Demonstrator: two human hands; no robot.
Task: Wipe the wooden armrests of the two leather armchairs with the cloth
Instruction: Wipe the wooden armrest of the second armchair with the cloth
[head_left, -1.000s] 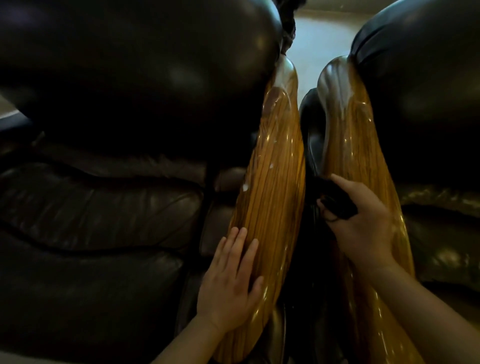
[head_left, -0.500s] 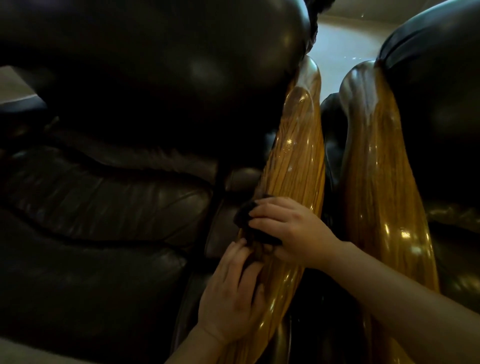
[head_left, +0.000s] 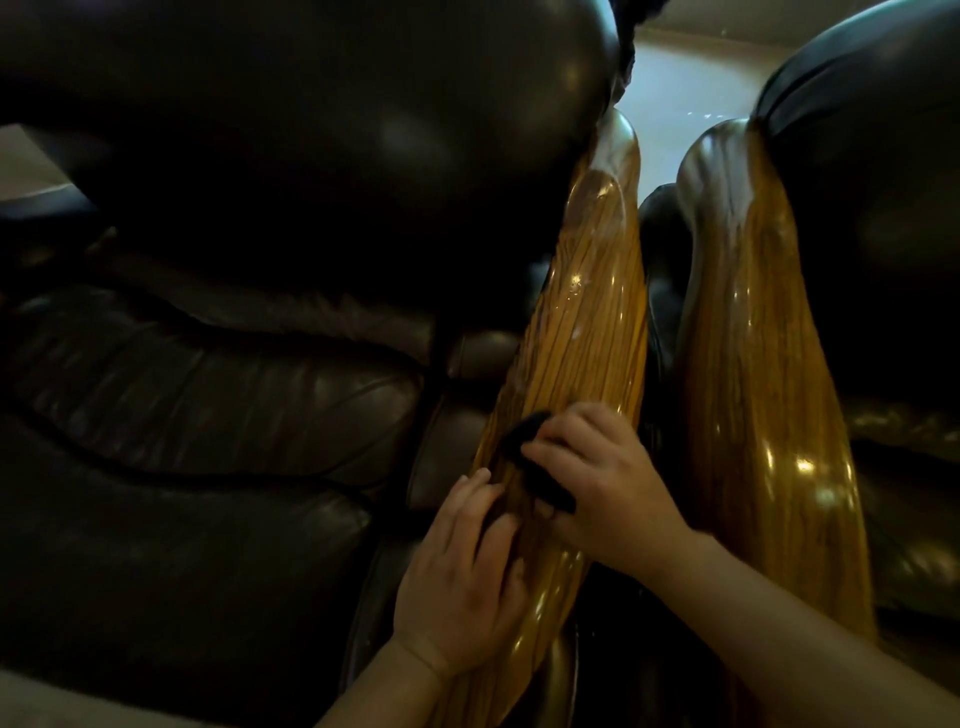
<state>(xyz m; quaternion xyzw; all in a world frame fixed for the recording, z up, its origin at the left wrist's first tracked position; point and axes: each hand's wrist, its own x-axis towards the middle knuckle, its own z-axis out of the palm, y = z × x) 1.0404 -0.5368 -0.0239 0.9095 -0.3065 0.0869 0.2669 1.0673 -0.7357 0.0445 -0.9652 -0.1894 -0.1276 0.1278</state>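
Both wooden armrests, the left armrest (head_left: 582, 332) and the right armrest (head_left: 763, 364), are coloured honey-amber, striped with fine dark grain and glossed with pale highlights. The armchair leather (head_left: 208, 395) is dark brown. The cloth (head_left: 540, 483) is black.

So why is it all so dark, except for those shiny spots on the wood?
Head view: the room is dim, so the leather armchairs fall into near-black shadow. The glossy wooden armrests catch small bright glare spots, and the floor behind looks washed out. The wide lens bends the chairs' outlines. The dark cloth under the right hand barely shows.
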